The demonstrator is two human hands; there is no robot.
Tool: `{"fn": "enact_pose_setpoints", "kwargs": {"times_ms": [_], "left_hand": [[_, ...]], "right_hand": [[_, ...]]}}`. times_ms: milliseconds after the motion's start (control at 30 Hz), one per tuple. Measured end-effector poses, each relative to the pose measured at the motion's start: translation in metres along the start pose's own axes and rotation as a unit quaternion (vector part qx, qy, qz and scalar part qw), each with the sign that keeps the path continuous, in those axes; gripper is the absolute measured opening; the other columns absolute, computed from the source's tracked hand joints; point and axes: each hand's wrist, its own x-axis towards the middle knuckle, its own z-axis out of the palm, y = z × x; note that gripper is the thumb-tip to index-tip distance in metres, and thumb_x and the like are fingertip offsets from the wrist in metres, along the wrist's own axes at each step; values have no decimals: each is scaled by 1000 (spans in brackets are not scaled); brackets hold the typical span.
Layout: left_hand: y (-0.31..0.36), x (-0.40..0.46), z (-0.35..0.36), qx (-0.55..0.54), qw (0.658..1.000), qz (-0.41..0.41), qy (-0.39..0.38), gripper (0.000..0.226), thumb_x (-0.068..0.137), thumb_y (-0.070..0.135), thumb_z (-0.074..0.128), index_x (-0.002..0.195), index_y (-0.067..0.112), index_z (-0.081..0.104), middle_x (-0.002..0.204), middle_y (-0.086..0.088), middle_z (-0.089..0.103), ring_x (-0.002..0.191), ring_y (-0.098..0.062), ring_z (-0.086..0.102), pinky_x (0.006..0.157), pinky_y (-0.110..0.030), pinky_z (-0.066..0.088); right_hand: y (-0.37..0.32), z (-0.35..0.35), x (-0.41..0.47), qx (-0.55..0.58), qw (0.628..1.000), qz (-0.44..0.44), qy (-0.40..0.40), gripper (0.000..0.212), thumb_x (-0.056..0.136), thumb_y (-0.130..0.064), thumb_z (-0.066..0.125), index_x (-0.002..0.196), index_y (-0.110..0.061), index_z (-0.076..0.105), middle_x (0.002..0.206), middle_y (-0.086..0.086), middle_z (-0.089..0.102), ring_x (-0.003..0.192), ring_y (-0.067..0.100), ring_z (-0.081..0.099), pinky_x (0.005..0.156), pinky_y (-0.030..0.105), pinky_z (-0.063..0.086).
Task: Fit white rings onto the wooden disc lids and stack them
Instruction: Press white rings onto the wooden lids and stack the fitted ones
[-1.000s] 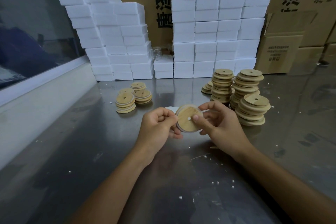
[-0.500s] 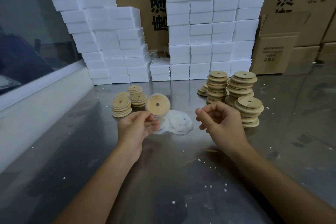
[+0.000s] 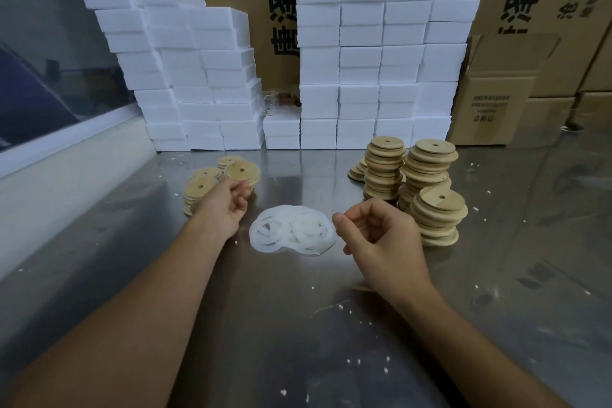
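The left hand (image 3: 228, 200) pinches a ringed lid (image 3: 242, 171) at its edge, holding it flat over the short left stacks (image 3: 198, 190), probably so it can drop squarely on top. The right hand (image 3: 381, 238) holds nothing, fingers loosely curled, hanging just beside the loose rings (image 3: 291, 228) heaped mid-table. It is also near the tall bare-lid stacks (image 3: 433, 209), so either can be reached quickly.

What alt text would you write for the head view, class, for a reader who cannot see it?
A person's left hand holds a wooden disc lid over short lid stacks, while the right hand hovers, holding nothing, beside a pile of white rings on a metal table. Taller lid stacks stand right.
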Motion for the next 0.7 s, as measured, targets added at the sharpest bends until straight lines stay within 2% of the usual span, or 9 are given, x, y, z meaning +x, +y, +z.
{"fn": "enact_pose_setpoints", "kwargs": {"times_ms": [67,200,367,467,533,600,633,700], "left_hand": [[3,7,1,1,1000,-13,2,7,97,5,51,94,5,57,82,-6,65,54,-5,53,38,-10,37],[4,15,3,-25,999,-19,12,13,98,4,48,110,4,54,84,-7,64,69,-10,61,41,-10,44],[1,16,2,-59,998,-8,26,15,96,3,52,111,-1,55,85,-10,67,64,-14,68,46,-15,52],[-1,10,0,-69,997,10,28,15,94,1,54,110,-1,55,83,-10,66,67,-15,66,47,-17,54],[-4,3,-1,-66,997,28,38,13,92,-1,55,105,0,58,80,-10,64,67,-16,64,48,-18,54],[-13,-7,-3,-17,996,74,54,7,91,-1,56,91,2,61,77,-10,63,62,-17,64,51,-20,55],[-19,-12,-5,42,989,119,73,11,90,-1,56,83,5,62,74,-10,64,57,-16,64,52,-22,55],[-33,-23,-11,155,960,212,102,17,86,0,57,73,9,62,67,-8,65,47,-12,62,50,-23,53]], "right_hand": [[1,2,-1,-6,1000,-7,-4,16,86,-24,76,74,-23,67,69,-5,68,60,24,66,60,40,56],[0,3,-3,-18,999,-22,-18,15,87,-25,76,75,-23,67,69,-5,68,58,21,66,57,38,56],[0,2,-2,-21,999,-31,-10,15,87,-24,76,75,-23,66,67,-5,67,56,21,65,56,38,54],[-1,1,-3,-35,998,-58,-7,13,87,-24,75,77,-21,67,67,-8,66,56,18,64,56,34,55],[-3,-2,-1,-54,994,-93,10,11,87,-21,75,79,-18,68,66,-10,65,61,12,64,56,28,54],[-5,-6,1,-85,987,-130,49,11,87,-18,75,79,-15,68,66,-15,63,64,5,62,56,18,49],[-6,-9,2,-105,981,-144,72,11,86,-17,75,80,-14,67,67,-17,62,64,3,61,57,14,46],[-6,-14,4,-148,969,-160,117,10,87,-18,75,81,-14,67,68,-15,62,63,5,59,59,15,44]]}}
